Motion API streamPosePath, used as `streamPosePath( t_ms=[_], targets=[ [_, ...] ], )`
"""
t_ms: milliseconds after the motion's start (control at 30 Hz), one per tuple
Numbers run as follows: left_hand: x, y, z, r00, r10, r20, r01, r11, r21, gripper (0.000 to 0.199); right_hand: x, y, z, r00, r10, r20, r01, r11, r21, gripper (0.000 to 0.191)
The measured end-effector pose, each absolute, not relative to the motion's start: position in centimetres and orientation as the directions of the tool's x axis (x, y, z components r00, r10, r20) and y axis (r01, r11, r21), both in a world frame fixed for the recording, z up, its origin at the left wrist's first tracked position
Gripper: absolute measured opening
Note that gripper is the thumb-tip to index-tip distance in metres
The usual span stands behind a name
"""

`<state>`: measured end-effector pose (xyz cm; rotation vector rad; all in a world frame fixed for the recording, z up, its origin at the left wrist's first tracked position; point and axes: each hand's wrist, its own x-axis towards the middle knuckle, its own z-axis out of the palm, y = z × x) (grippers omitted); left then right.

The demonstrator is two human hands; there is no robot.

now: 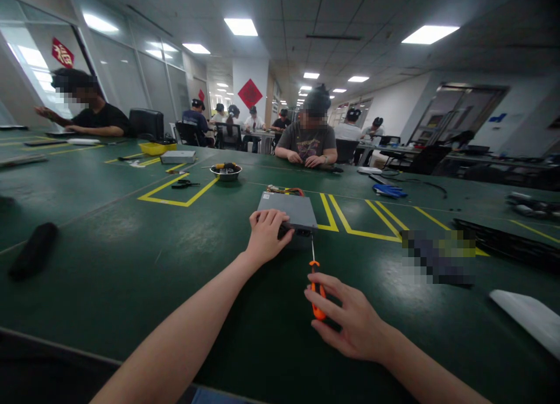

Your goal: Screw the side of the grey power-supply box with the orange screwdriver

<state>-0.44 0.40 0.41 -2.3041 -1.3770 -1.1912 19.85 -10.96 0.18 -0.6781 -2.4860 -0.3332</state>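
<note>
A flat grey metal box (291, 209) with coloured wires at its far edge lies on the green table. Gripping its near left corner is my left hand (268, 236), fingers on top and thumb at the dark front side. My right hand (345, 316) holds an orange and black screwdriver (319, 302) by its handle, between fingertips and thumb. The screwdriver's shaft points away from me, and its tip is at the box's near right corner. Whether the tip sits in a screw is too small to tell.
Across the green table (210, 276) sits a person (306, 139). A metal bowl (226, 172), black pliers (184, 183) and another grey box (178, 157) are at the far left. Blue gloves (388, 190) and a white object (531, 316) lie to the right.
</note>
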Motion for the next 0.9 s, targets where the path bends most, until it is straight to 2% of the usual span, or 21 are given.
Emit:
streamPosePath(
  t_ms=[133, 267, 400, 500, 600, 733, 833, 900],
  targets=[
    [-0.42, 0.32, 0.5, 0.24, 0.646, 0.725, 0.811, -0.543, 0.216, 0.022, 19.77, -10.95, 0.17, -0.726, 0.357, 0.588, 0.53, 0.835, 0.148, 0.027],
    [-0.42, 0.22, 0.64, 0.24, 0.651, 0.72, 0.811, -0.542, 0.22, 0.021, 19.9, -10.73, -0.43, -0.645, 0.338, 0.686, 0.535, 0.84, 0.089, 0.024],
    [-0.42, 0.19, 0.62, 0.242, 0.646, 0.724, 0.804, -0.551, 0.223, 0.021, 20.05, -10.87, -0.18, -0.671, 0.38, 0.636, 0.531, 0.845, 0.056, 0.029],
    [-0.43, 0.19, 0.57, 0.241, 0.65, 0.721, 0.802, -0.551, 0.229, 0.022, 19.94, -11.02, 0.35, -0.727, 0.375, 0.576, 0.528, 0.841, 0.119, 0.031],
    [-0.45, 0.2, 0.55, 0.245, 0.651, 0.719, 0.8, -0.554, 0.228, 0.023, 19.7, -10.94, 0.42, -0.721, 0.341, 0.603, 0.53, 0.832, 0.163, 0.027],
    [-0.46, 0.25, 0.52, 0.242, 0.646, 0.724, 0.803, -0.552, 0.225, 0.024, 19.53, -10.75, 0.02, -0.648, 0.324, 0.689, 0.53, 0.842, 0.102, 0.022],
    [-0.39, 0.24, 0.53, 0.236, 0.645, 0.727, 0.807, -0.546, 0.223, 0.024, 19.57, -10.85, 0.05, -0.657, 0.37, 0.656, 0.529, 0.847, 0.052, 0.027],
    [-0.32, 0.19, 0.57, 0.229, 0.65, 0.725, 0.81, -0.54, 0.228, 0.024, 19.59, -10.97, 0.24, -0.691, 0.39, 0.608, 0.532, 0.844, 0.063, 0.03]
  ],
)
